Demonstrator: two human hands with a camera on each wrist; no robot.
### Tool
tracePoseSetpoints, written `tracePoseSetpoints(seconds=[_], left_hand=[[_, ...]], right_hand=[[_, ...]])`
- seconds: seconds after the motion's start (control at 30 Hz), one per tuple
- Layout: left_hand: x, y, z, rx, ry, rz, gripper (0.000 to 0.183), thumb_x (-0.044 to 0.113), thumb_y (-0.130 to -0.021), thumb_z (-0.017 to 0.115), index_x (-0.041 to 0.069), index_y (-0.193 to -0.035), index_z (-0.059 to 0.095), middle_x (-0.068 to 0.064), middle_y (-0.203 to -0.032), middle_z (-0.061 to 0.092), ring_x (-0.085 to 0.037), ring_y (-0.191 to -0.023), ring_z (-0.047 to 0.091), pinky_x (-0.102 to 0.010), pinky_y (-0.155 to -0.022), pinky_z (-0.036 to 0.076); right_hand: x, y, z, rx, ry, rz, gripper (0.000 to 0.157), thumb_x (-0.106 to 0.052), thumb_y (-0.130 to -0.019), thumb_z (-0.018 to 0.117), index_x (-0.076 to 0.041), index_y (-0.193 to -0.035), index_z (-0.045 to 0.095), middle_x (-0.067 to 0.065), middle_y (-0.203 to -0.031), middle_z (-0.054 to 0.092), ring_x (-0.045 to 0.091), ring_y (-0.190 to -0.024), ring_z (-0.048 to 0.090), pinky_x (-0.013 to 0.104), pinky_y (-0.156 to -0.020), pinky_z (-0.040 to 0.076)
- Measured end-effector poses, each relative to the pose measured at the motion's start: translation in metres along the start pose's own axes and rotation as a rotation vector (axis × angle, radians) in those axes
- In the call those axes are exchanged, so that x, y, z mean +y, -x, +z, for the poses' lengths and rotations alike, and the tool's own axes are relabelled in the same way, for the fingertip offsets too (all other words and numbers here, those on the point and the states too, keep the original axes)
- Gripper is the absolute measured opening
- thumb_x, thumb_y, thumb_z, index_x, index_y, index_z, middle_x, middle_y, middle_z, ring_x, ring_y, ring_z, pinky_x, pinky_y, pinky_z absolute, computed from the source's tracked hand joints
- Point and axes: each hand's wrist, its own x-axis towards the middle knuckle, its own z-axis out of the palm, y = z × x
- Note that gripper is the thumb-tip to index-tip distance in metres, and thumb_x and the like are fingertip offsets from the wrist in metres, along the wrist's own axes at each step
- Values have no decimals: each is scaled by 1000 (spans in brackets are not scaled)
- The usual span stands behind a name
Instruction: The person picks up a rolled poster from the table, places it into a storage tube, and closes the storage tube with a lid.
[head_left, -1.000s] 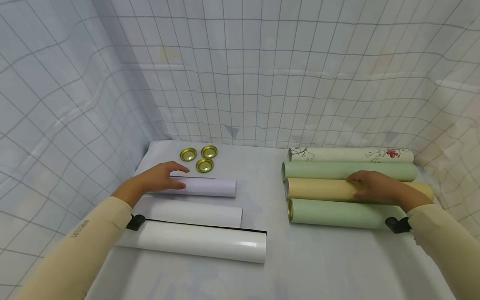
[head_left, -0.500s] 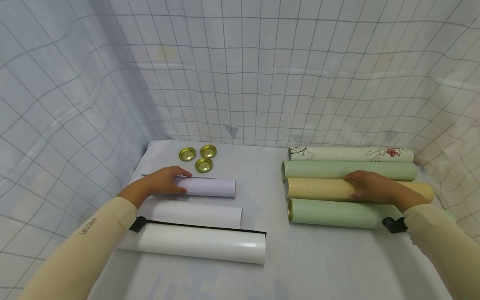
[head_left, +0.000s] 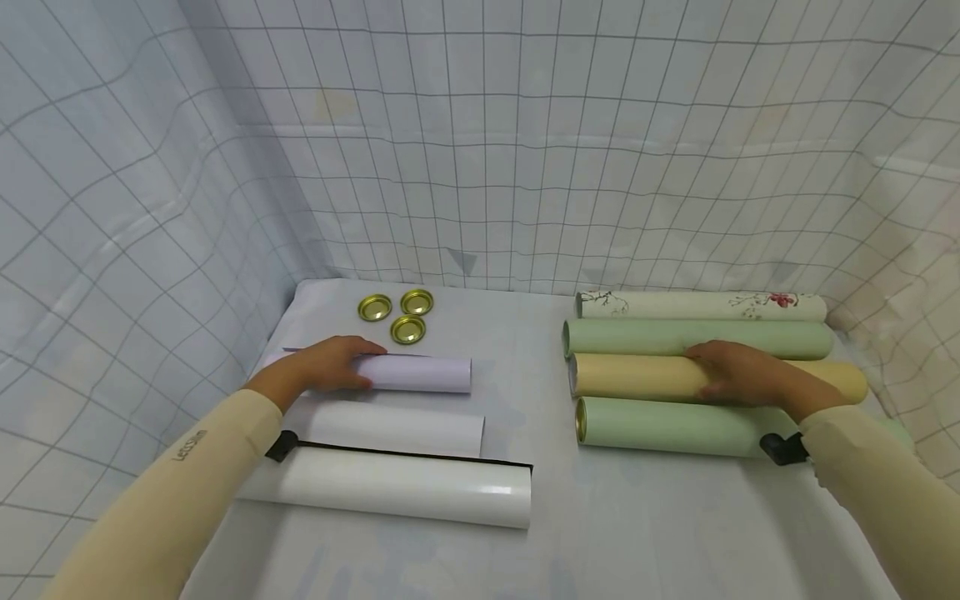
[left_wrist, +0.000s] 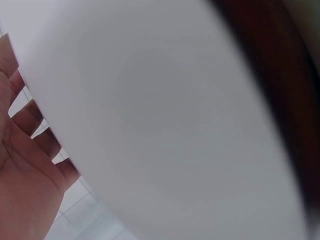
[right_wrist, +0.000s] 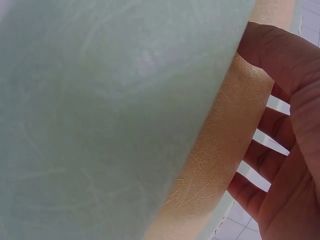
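My left hand [head_left: 333,364] holds the lavender paper roll [head_left: 420,374] across its left half, thumb on the near side and fingers over the far side. In the left wrist view a white roll [left_wrist: 160,110] fills most of the picture and hides much of that grip. On the right, my right hand [head_left: 738,372] grips a yellow cardboard tube [head_left: 637,377] lying between two green ones. The right wrist view shows the thumb on the near side of the textured yellow tube [right_wrist: 220,135] and the fingers along its far side, behind a green tube [right_wrist: 110,115].
Two white rolls [head_left: 405,429] [head_left: 405,492] lie nearer than the lavender one. Three gold metal lids [head_left: 408,330] sit behind it. The right-hand row also has a near green tube [head_left: 667,427], a far green tube [head_left: 637,339] and a flowered tube [head_left: 682,306]. Grid-patterned cloth [head_left: 517,167] rises behind.
My left hand has come slightly right and down onto the lavender roll, its fingers closing around it. The right hand has shifted slightly left on the yellow tube.
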Motion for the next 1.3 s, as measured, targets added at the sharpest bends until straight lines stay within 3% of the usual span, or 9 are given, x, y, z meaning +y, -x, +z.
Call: tracePoseSetpoints(seconds=[0.43, 0.77, 1.07, 1.3], left_hand=[[-3, 0, 1, 17, -7, 9, 58, 24, -87, 77, 5, -139, 57, -22, -139, 53, -40, -129, 47, -57, -109, 35], [-4, 3, -1, 50, 1, 30, 57, 25, -86, 78, 5, -136, 59, -19, -135, 56, -36, -124, 51, -54, -107, 37], [-2, 5, -10, 101, -24, 81, 58, 25, -84, 81, 4, -134, 60, -16, -127, 60, -33, -117, 54, -52, -104, 40], [2, 14, -13, 129, -17, 80, 62, 25, -83, 82, 2, -135, 59, -13, -120, 61, -28, -108, 56, -51, -100, 43]], right_hand=[[-1, -3, 7, 18, 103, -33, 66, -19, -79, 83, 7, -132, 55, 26, -125, 60, 46, -116, 55, 59, -98, 42], [-2, -5, 12, 14, 165, 16, 68, -23, -79, 84, 1, -135, 55, 23, -123, 61, 44, -112, 57, 60, -92, 46], [0, -3, 13, 13, 176, 11, 65, -24, -81, 82, -1, -135, 54, 22, -125, 60, 42, -113, 58, 59, -92, 47], [0, 1, 10, 55, 160, -24, 66, -21, -79, 83, 2, -134, 54, 22, -124, 59, 41, -111, 57, 57, -92, 46]])
